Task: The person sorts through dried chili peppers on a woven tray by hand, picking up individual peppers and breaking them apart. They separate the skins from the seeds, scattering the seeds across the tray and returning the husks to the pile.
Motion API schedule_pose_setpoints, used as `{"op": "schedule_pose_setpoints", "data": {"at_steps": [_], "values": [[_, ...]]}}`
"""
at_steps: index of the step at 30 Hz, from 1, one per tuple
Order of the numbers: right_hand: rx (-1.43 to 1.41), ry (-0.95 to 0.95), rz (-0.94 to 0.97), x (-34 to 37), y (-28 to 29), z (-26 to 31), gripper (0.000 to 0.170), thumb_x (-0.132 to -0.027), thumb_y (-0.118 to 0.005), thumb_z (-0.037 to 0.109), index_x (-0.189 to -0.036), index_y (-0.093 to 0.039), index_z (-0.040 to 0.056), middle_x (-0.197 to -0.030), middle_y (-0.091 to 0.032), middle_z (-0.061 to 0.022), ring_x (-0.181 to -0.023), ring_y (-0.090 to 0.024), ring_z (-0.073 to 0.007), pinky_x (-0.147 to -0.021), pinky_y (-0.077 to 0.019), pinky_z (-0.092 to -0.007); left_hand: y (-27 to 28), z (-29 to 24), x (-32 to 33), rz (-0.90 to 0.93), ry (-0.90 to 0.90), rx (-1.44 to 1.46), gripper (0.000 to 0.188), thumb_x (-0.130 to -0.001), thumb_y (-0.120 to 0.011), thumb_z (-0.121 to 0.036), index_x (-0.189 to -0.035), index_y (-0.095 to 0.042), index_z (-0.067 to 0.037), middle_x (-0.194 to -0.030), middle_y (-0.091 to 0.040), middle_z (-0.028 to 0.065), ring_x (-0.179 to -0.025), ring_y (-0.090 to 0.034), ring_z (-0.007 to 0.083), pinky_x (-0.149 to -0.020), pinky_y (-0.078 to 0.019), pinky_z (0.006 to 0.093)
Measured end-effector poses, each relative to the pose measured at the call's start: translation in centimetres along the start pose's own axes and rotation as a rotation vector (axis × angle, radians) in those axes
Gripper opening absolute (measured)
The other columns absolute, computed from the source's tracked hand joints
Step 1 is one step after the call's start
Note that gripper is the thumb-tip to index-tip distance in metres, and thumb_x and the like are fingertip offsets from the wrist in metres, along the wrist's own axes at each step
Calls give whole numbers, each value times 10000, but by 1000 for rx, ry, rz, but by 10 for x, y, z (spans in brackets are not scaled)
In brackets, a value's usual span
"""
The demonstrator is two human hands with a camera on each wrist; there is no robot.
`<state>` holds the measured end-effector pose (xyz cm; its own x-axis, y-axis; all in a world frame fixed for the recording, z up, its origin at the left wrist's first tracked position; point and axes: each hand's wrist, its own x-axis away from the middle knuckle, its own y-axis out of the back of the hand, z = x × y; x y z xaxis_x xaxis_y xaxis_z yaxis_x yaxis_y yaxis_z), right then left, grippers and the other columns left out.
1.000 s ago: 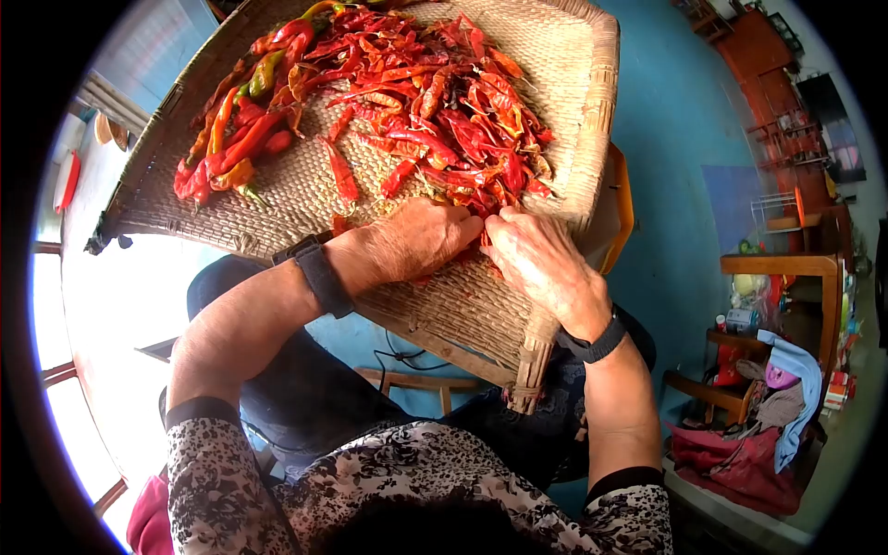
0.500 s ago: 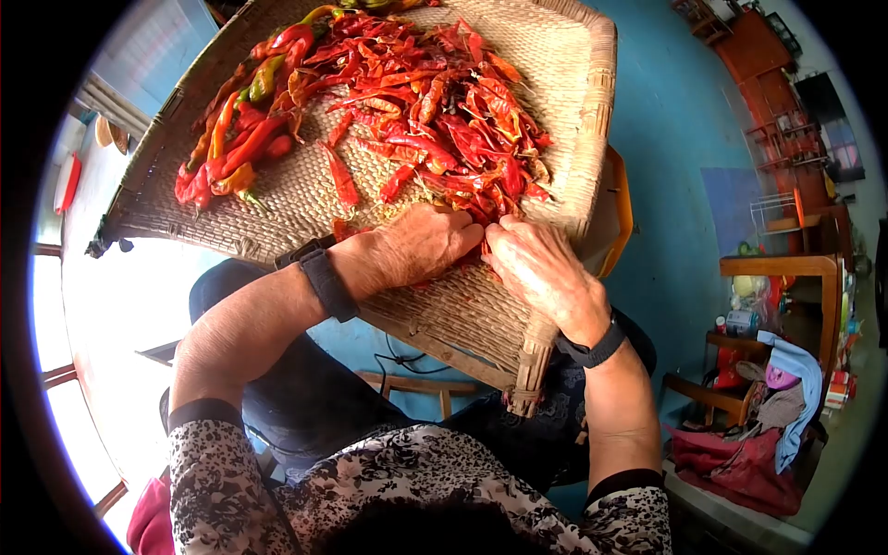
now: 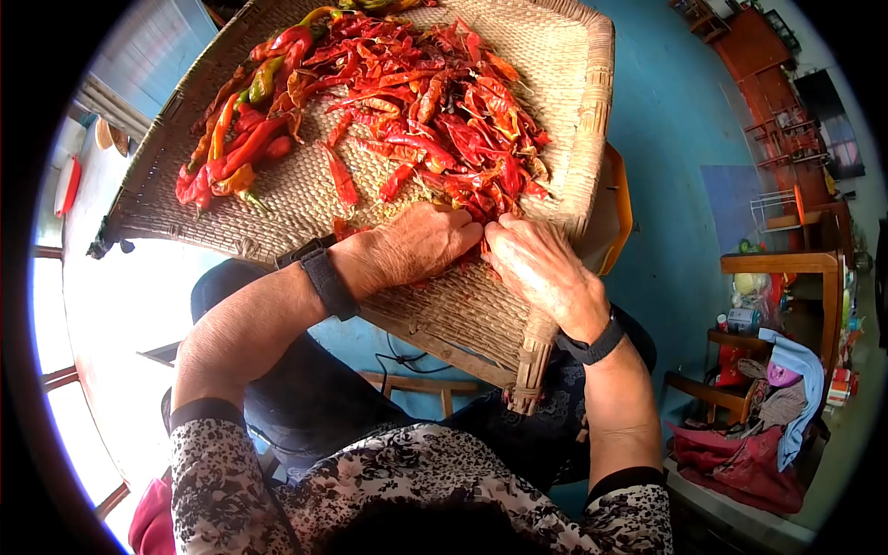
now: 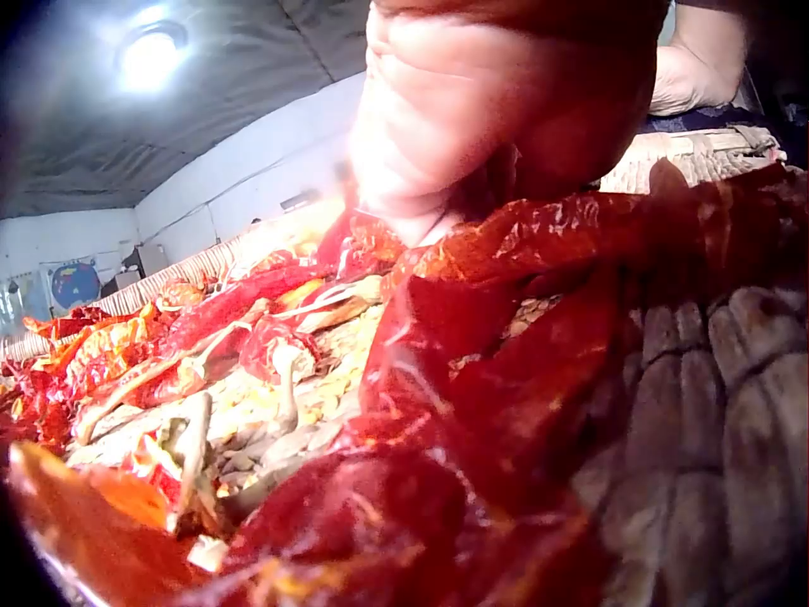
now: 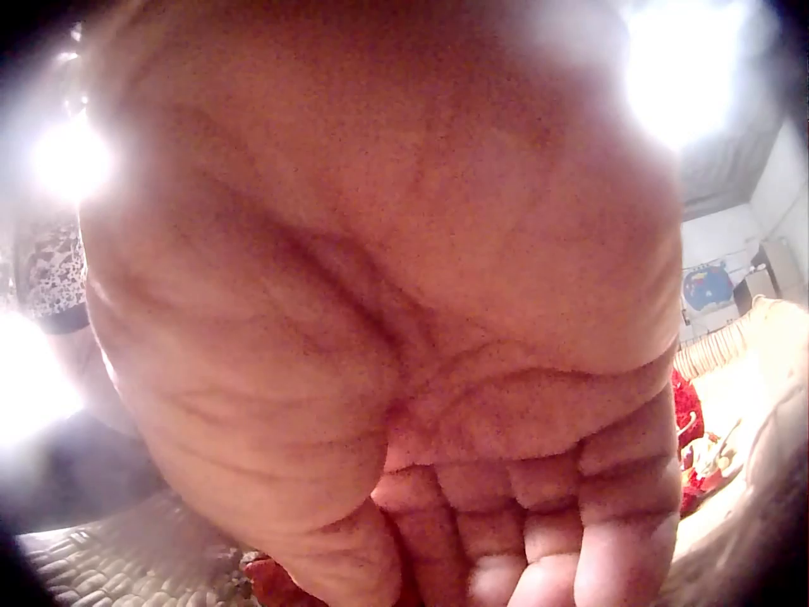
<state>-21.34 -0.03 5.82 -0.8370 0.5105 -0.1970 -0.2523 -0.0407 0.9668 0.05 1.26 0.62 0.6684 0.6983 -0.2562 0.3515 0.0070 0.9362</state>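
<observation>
Dried red chili peppers point(image 3: 435, 139) lie heaped on a woven tray point(image 3: 564, 102). Over its near corner my left hand point(image 3: 421, 242) and right hand point(image 3: 541, 268) meet fingertip to fingertip, pinching a dried red chili pepper between them, mostly hidden by the fingers. In the left wrist view, crinkled chili skins point(image 4: 430, 417) and pale stalks lie below the left hand point(image 4: 493, 114). The right wrist view is filled by the right palm point(image 5: 417, 291) with its fingers curled inward; a bit of red chili point(image 5: 272, 582) shows beside the thumb.
Fresher red and green peppers point(image 3: 245, 139) lie at the tray's left side. Beneath the tray are the person's legs point(image 3: 305, 398) and a wooden stool point(image 3: 435, 384). An orange-edged container point(image 3: 622, 213) stands by its right edge. A chair with clothes point(image 3: 740, 444) is at the right.
The hands stay together over the same spot, with only slight finger movement. The tray has shifted very slightly left in view.
</observation>
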Motion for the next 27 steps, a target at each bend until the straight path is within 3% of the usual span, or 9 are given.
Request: {"op": "schedule_pose_setpoints", "data": {"at_steps": [1, 11, 13, 23, 27], "values": [[24, -41, 89, 1, 1, 0, 344, -854, -662, 149, -1175, -572, 63, -1173, -561, -114, -1115, -537, -271, -972, -441, -370, 0, 0, 0, 33, 12, 15, 121, -803, -566, -101, -901, -566, -30, -810, -596, 108, -728, -640, 279, -612, -525, 372], [42, -4, 12, 4, -11, -4, 333, -851, -651, 139, -1162, -559, 61, -1179, -552, -121, -1120, -534, -280, -974, -440, -381, 1, 1, 1, 12, -1, 72, 150, -773, -603, -92, -889, -545, -18, -822, -573, 120, -759, -627, 304, -623, -521, 389], [31, -29, 89, 2, -9, -4, 331, -844, -651, 127, -1154, -557, 61, -1167, -554, -126, -1119, -534, -282, -974, -442, -384, 1, 1, 1, 22, 3, 71, 147, -774, -605, -94, -885, -544, -19, -824, -573, 119, -760, -626, 304, -622, -520, 390], [26, -23, 56, 4, -14, -6, 326, -827, -645, 111, -1136, -557, 51, -1149, -554, -123, -1134, -527, -283, -989, -437, -388, 1, 1, -1, 32, 5, 69, 144, -790, -600, -101, -892, -547, -15, -826, -574, 120, -752, -623, 305, -625, -515, 394], [49, -26, 127, 4, -13, -6, 326, -830, -637, 108, -1139, -555, 46, -1152, -551, -123, -1156, -515, -279, -996, -434, -389, 0, 1, -1, 32, 6, 59, 143, -790, -597, -96, -898, -552, -13, -827, -574, 121, -751, -622, 305, -629, -517, 391]]}}
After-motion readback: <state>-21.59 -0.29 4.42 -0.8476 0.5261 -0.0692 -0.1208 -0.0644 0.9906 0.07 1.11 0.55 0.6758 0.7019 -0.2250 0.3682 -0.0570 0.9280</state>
